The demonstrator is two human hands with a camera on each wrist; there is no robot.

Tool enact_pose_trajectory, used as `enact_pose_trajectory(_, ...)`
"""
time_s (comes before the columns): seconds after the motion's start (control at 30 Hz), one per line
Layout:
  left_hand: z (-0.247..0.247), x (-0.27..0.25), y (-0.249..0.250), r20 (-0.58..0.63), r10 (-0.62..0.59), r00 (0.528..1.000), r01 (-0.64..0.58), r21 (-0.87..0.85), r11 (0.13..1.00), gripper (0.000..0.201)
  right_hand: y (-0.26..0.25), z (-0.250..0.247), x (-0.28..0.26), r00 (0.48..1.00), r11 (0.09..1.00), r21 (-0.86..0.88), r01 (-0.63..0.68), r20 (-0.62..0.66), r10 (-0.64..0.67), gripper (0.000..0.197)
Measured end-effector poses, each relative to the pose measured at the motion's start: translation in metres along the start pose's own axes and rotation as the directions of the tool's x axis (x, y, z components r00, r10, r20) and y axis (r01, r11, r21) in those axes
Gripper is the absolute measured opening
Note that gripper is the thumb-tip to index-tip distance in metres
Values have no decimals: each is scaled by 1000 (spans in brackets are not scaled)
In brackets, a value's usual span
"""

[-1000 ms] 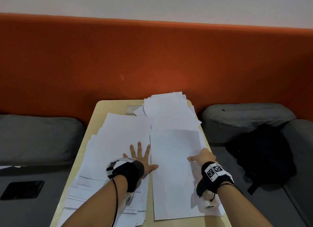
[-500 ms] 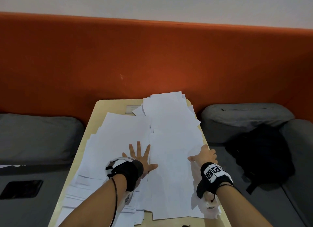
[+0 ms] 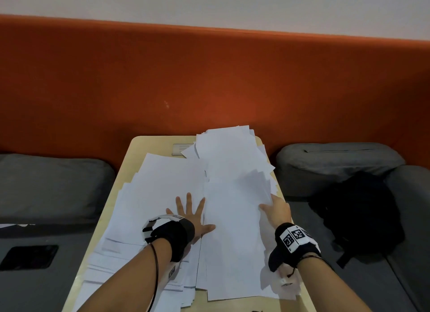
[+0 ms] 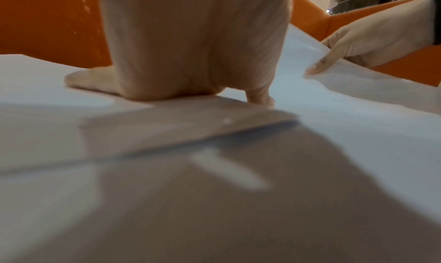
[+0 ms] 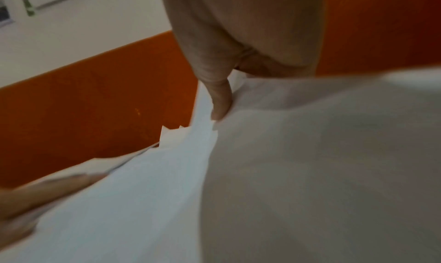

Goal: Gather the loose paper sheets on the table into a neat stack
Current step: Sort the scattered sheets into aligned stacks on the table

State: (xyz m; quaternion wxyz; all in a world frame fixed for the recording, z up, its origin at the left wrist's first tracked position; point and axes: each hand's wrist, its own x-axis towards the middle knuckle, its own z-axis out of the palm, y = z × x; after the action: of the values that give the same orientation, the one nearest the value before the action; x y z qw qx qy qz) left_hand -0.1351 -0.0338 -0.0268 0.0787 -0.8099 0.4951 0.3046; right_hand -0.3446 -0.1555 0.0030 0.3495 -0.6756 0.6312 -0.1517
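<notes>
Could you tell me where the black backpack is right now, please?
In the head view, the black backpack lies on the grey seat to the right of the table, just beyond the right hand.

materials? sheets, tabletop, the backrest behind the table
Sheets: thin matte white paper; the edge curls where the right hand pinches it.
Tabletop: pale, smooth, rounded corners; looks like light wood or laminate, can't say which.
Backrest: orange, matte, soft-looking; probably fabric upholstery.
</notes>
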Motion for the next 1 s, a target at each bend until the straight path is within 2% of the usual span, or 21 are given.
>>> enact_pose_trajectory(0.1, -4, -2, 0, -35, 19, 999, -22, -95, 995, 97, -1, -14, 4, 997, 954, 297, 28, 55, -46, 22)
enact_pose_trajectory(0.17, -12, -1, 2, -152, 76, 985, -121, -319, 940, 102, -7, -30, 3, 989, 864, 502, 46, 99, -111, 24)
enact_pose_trajectory(0.2, -21, -3, 4, -210, 116, 971, -205, -476, 855, 104, -11, -39, 1, 985, 825, 562, 59, 100, -139, 27)
enact_pose_trajectory(0.23, -32, -5, 7, -268, 153, 951, -295, -643, 706, 101, -16, -47, -1, 981, 797, 599, 78, 95, -167, 28)
enact_pose_trajectory(0.27, -42, -11, 12, -332, 165, 929, -365, -743, 561, 89, -22, -54, -3, 976, 776, 622, 103, 86, -199, 28)
enact_pose_trajectory(0.3, -54, -16, 17, -390, 160, 907, -419, -788, 451, 65, -29, -61, -5, 969, 760, 636, 134, 76, -235, 27)
enact_pose_trajectory(0.33, -68, -22, 24, -444, 130, 887, -457, -799, 389, 39, -36, -67, -6, 961, 745, 646, 166, 62, -268, 27)
enact_pose_trajectory(0.37, -80, -27, 30, -506, 84, 858, -500, -788, 360, 22, -44, -73, -9, 955, 727, 658, 197, 40, -295, 26)
enact_pose_trajectory(0.4, -95, -33, 37, -570, 51, 820, -553, -767, 327, 17, -53, -78, -11, 950, 707, 671, 225, 9, -311, 26)
enact_pose_trajectory(0.5, -129, -46, 49, -703, 9, 712, -693, -699, 177, 22, -77, -93, -18, 930, 639, 702, 314, -94, -354, 23)
enact_pose_trajectory(0.57, -144, -52, 52, -751, -14, 660, -744, -657, 123, 22, -89, -101, -21, 915, 605, 710, 361, -146, -375, 22)
enact_pose_trajectory(0.67, -157, -59, 54, -801, 1, 598, -798, -596, 86, 19, -96, -108, -25, 897, 572, 712, 407, -194, -397, 22)
enact_pose_trajectory(0.83, -154, -61, 49, -825, 9, 565, -821, -561, 103, 22, -94, -104, -31, 891, 571, 709, 414, -188, -412, 16)
enact_pose_trajectory(0.93, -150, -61, 53, -827, -16, 562, -823, -561, 88, 22, -93, -99, -33, 898, 567, 721, 398, -180, -401, 14)
enact_pose_trajectory(1.0, -152, -63, 57, -840, -46, 540, -838, -542, 66, 25, -97, -101, -34, 896, 558, 722, 408, -201, -396, 12)
